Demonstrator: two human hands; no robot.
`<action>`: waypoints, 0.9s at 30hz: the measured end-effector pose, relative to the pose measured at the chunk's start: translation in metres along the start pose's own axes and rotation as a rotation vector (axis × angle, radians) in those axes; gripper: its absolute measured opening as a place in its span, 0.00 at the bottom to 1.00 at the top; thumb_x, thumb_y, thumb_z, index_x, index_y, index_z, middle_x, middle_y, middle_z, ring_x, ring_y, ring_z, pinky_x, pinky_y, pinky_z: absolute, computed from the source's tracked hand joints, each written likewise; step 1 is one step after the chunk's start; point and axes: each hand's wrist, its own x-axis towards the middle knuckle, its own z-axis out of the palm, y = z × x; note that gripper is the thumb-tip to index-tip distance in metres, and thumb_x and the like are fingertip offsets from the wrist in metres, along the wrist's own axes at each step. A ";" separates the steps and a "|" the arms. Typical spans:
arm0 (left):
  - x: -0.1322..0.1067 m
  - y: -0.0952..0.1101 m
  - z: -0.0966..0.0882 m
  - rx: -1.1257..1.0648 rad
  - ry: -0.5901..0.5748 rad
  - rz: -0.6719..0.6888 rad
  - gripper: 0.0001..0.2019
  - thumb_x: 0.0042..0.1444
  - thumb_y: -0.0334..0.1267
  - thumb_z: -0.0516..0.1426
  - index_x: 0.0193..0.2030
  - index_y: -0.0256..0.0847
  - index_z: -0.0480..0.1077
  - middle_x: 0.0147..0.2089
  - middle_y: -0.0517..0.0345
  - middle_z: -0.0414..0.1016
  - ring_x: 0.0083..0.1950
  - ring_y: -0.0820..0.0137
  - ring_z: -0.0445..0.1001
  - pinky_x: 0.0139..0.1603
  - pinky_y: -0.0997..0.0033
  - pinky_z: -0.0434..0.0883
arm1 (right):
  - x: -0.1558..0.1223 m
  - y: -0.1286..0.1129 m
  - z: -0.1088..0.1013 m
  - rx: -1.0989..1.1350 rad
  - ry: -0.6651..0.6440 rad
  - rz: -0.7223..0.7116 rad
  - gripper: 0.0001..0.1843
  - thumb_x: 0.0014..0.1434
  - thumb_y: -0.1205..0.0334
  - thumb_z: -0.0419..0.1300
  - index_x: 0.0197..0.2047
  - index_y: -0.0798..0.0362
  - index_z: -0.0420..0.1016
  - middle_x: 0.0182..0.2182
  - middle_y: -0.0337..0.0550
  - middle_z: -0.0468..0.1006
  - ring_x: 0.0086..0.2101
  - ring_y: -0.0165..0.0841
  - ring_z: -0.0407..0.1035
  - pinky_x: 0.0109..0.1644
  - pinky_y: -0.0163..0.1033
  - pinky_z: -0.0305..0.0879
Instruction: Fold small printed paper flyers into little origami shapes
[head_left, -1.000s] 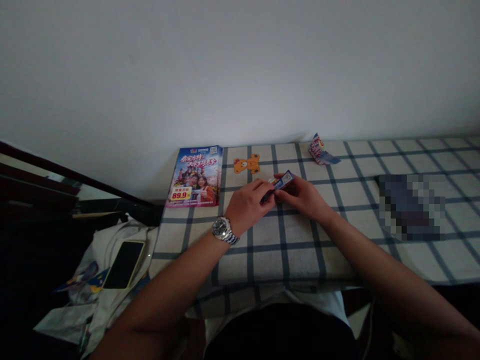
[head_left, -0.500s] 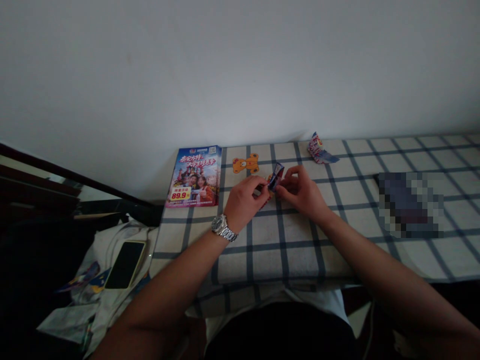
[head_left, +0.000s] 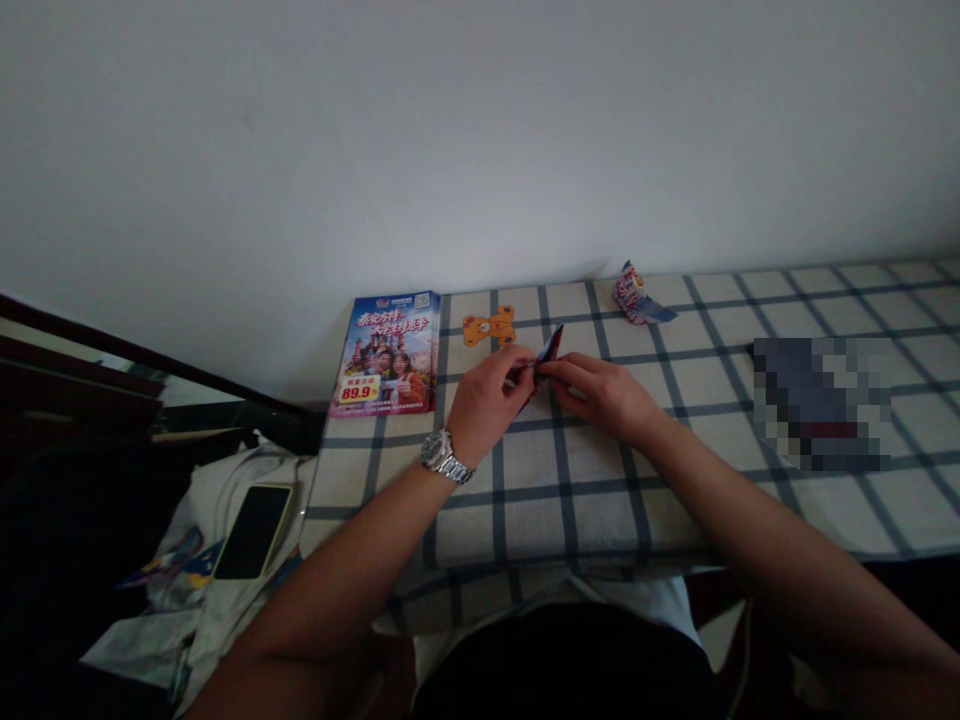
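Note:
In the head view, my left hand [head_left: 486,402], with a silver watch on its wrist, pinches a small folded printed paper [head_left: 552,345] over the middle of the table. My right hand [head_left: 604,397] closes its fingers on the same paper from the right, close to the left fingertips. A dark blue and reddish point of the paper sticks up between the hands; its lower part is mostly hidden by the fingers. Just behind the left hand, an orange bear picture [head_left: 488,325] lies on the cloth.
A stack of printed flyers [head_left: 388,350] lies at the table's left end. A folded colourful paper piece [head_left: 634,296] stands near the wall. A blurred-out dark item [head_left: 814,400] rests on the checked tablecloth [head_left: 697,400] at right. Lower left, a phone [head_left: 253,532] lies on white bags.
My right hand has moved slightly left, its fingers straightening and closing onto the folded paper. The paper now looks narrower and flatter. My left hand keeps its pinch.

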 end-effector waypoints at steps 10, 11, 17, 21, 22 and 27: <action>-0.001 0.006 -0.010 0.156 -0.166 0.097 0.10 0.64 0.34 0.60 0.51 0.44 0.69 0.45 0.60 0.78 0.41 0.70 0.78 0.40 0.70 0.73 | -0.001 0.001 -0.004 -0.018 -0.012 -0.053 0.10 0.73 0.62 0.57 0.52 0.51 0.78 0.45 0.49 0.81 0.40 0.37 0.78 0.42 0.39 0.75; -0.001 0.005 -0.009 0.147 -0.173 0.094 0.10 0.64 0.33 0.60 0.51 0.44 0.68 0.44 0.60 0.78 0.41 0.70 0.78 0.40 0.71 0.73 | -0.001 0.001 -0.005 -0.019 -0.010 -0.056 0.10 0.73 0.62 0.57 0.52 0.51 0.78 0.44 0.49 0.81 0.39 0.37 0.78 0.42 0.39 0.75; -0.001 0.001 -0.010 0.279 -0.169 0.156 0.07 0.69 0.31 0.55 0.51 0.45 0.71 0.47 0.59 0.77 0.41 0.70 0.76 0.35 0.70 0.69 | 0.000 -0.001 -0.006 -0.022 -0.036 -0.072 0.10 0.74 0.63 0.55 0.53 0.50 0.77 0.44 0.48 0.81 0.41 0.37 0.78 0.43 0.39 0.74; 0.000 0.003 -0.015 0.396 -0.219 0.207 0.06 0.70 0.34 0.58 0.48 0.45 0.75 0.50 0.57 0.76 0.45 0.68 0.76 0.34 0.70 0.68 | 0.001 -0.002 -0.008 -0.068 -0.066 -0.072 0.10 0.75 0.64 0.53 0.50 0.50 0.77 0.41 0.46 0.80 0.38 0.36 0.76 0.40 0.38 0.72; 0.000 0.004 -0.017 0.418 -0.225 0.203 0.05 0.69 0.35 0.58 0.47 0.45 0.76 0.50 0.56 0.75 0.45 0.68 0.76 0.34 0.69 0.69 | 0.001 -0.002 -0.009 -0.076 -0.073 -0.074 0.10 0.75 0.64 0.53 0.50 0.50 0.76 0.40 0.46 0.79 0.37 0.35 0.75 0.39 0.38 0.71; 0.002 0.004 -0.021 0.469 -0.215 0.152 0.09 0.68 0.34 0.58 0.52 0.45 0.78 0.48 0.54 0.75 0.44 0.66 0.76 0.35 0.68 0.70 | 0.000 -0.001 -0.008 -0.096 -0.066 -0.083 0.10 0.75 0.63 0.53 0.51 0.50 0.76 0.40 0.46 0.79 0.37 0.35 0.75 0.40 0.38 0.71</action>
